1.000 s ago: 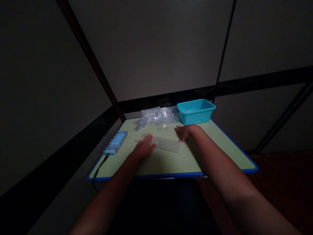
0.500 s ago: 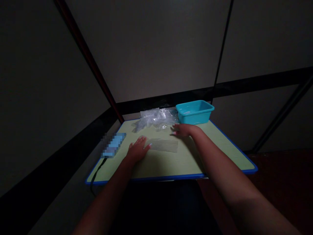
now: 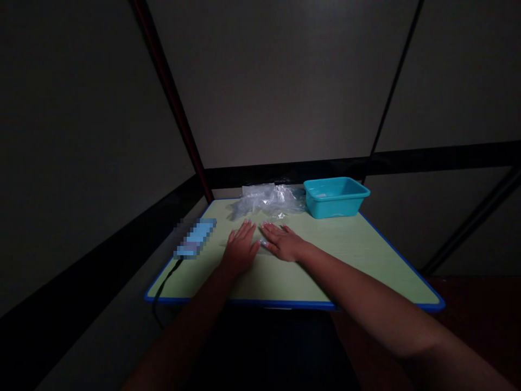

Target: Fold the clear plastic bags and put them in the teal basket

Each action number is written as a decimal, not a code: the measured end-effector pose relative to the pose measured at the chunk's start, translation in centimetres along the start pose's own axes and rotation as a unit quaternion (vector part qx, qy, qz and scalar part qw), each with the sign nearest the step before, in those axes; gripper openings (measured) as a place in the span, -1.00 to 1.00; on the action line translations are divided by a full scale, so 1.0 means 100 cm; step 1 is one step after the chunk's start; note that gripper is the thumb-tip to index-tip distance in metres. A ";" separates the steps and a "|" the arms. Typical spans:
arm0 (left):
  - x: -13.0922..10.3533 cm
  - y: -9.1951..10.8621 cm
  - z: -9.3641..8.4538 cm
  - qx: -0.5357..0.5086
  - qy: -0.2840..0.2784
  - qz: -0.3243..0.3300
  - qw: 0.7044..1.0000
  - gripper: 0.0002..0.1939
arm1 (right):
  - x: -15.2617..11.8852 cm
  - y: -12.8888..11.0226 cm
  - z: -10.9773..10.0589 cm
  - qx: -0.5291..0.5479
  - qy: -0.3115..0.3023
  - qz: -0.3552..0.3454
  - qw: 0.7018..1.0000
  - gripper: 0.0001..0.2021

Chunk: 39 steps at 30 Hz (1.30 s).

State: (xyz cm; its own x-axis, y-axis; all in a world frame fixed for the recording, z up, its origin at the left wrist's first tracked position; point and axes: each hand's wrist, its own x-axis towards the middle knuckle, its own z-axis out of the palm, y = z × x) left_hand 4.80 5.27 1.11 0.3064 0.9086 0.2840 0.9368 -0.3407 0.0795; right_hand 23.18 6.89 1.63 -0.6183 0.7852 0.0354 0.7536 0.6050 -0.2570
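My left hand (image 3: 240, 248) and my right hand (image 3: 283, 242) lie flat and side by side on the green table (image 3: 345, 255), fingers spread, palms down. Between and under them lies a clear plastic bag (image 3: 260, 244), almost wholly hidden by the hands. A heap of crumpled clear plastic bags (image 3: 268, 199) lies at the far edge, just beyond my fingertips.
A turquoise plastic tub (image 3: 336, 196) stands at the far right of the table. A blurred blue object (image 3: 194, 238) with a black cable (image 3: 160, 288) lies at the left edge. Dark walls close in behind and left.
My right hand has swept left across the flat bag, from the bag's right end to beside my left hand. The left hand stayed in place. The view shifted slightly.
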 end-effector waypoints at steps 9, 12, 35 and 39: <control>0.003 -0.010 0.012 0.011 -0.091 0.012 0.996 -0.44 | -0.003 0.001 0.003 -0.016 -0.030 0.008 0.999 -0.34; 0.004 -0.016 0.013 0.008 -0.099 -0.022 0.995 -0.42 | -0.003 0.003 0.003 -0.025 -0.030 0.001 0.999 -0.35; 0.005 -0.010 0.000 0.016 -0.021 -0.034 0.999 -0.49 | -0.023 0.018 -0.027 -0.064 0.038 0.007 0.997 -0.40; 0.005 -0.017 0.002 0.016 -0.032 -0.075 0.997 -0.48 | -0.013 -0.009 -0.017 -0.040 0.028 0.049 0.998 -0.41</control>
State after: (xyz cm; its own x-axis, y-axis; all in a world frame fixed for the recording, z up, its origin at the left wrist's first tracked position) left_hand 3.38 6.30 0.94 0.1714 0.9626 0.2098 0.9774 -0.1928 0.0862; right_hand 23.72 5.55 3.41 -0.5289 0.8459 0.0686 0.8264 0.5318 -0.1850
